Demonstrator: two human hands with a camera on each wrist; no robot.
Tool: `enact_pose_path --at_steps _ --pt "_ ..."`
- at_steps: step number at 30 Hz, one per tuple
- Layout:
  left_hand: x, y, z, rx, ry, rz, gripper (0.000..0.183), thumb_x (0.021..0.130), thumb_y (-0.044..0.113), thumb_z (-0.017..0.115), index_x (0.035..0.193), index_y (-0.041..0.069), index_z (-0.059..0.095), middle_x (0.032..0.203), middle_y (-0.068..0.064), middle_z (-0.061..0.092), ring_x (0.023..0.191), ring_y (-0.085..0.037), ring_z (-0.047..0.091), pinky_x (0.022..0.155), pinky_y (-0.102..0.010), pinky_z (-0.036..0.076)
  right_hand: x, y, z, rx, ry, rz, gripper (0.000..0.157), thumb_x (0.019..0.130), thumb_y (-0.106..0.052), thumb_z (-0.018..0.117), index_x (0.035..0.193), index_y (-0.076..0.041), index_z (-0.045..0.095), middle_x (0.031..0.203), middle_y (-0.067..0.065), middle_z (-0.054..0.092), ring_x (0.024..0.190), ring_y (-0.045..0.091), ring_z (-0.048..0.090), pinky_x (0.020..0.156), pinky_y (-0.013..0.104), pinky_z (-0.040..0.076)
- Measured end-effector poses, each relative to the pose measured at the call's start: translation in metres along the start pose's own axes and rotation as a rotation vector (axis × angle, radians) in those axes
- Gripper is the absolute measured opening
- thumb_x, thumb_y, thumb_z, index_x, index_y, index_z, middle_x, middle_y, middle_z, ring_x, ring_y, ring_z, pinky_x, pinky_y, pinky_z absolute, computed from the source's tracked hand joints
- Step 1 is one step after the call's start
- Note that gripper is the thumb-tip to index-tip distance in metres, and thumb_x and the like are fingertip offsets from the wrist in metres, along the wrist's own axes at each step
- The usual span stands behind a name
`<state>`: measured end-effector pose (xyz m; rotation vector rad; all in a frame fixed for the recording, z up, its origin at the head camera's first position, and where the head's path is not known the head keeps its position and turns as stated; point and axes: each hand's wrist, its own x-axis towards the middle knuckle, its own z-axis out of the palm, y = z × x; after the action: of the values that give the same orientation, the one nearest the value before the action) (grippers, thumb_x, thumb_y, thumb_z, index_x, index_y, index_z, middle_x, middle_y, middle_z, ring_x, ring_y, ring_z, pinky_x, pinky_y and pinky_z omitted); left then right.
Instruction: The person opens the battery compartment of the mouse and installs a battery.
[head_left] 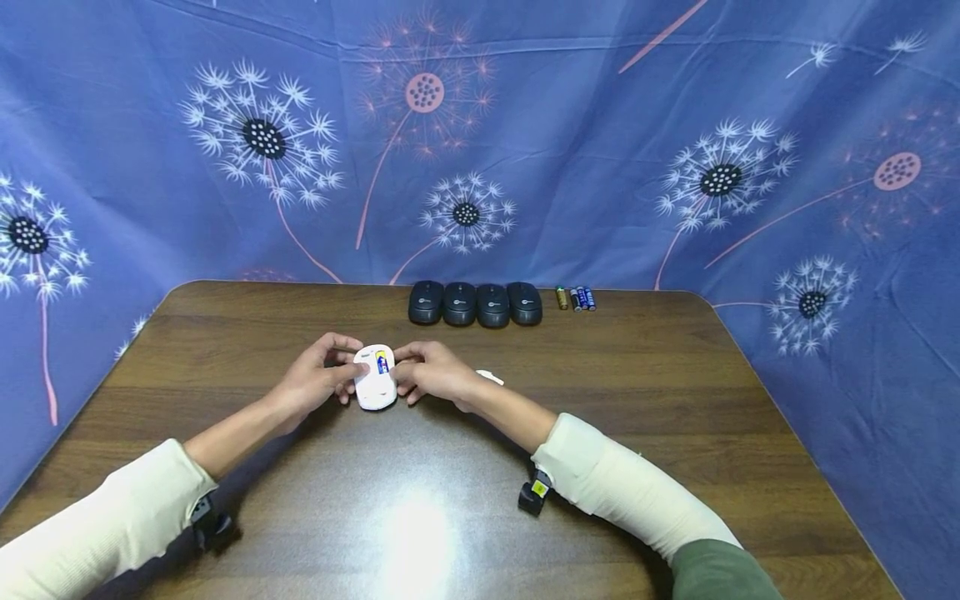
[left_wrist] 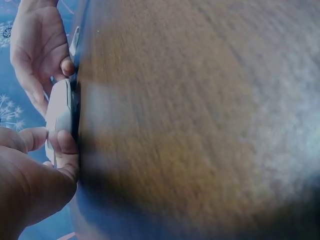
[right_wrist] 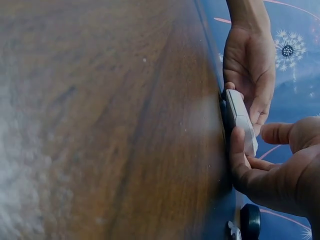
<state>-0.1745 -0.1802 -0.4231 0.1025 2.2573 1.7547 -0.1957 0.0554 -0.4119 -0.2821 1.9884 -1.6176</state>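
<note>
Left hand: clamped on the left side of the white mouse, with thumb laid over its upturned underside;
Right hand: gripping the opposite side, with fingertips near the battery;
White mouse: bottom up between both hands, close over the wooden table; contact with it hard to tell;
Battery: blue and yellow, set in the uncovered compartment;
Small white piece: on the table, just beyond the right wrist;
Black mice: four, side by side along the far edge;
Loose batteries: four, right of that row; one gold, three mostly blue.
</note>
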Motion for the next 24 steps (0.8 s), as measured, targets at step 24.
enact_pose_path --at_steps 24 --pt "0.008 0.025 0.009 0.62 0.116 0.428 0.048 0.11 0.019 0.073 0.151 -0.001 0.06 0.143 -0.026 0.063 0.124 -0.04 0.056 0.103 -0.053 0.048 -0.027 -0.004 -0.035 -0.116 0.072 -0.121 0.053 0.109 -0.008 0.069 0.158 0.008 0.056 0.144 0.031 0.07 0.121 0.037 0.079 0.101 0.04 0.073"
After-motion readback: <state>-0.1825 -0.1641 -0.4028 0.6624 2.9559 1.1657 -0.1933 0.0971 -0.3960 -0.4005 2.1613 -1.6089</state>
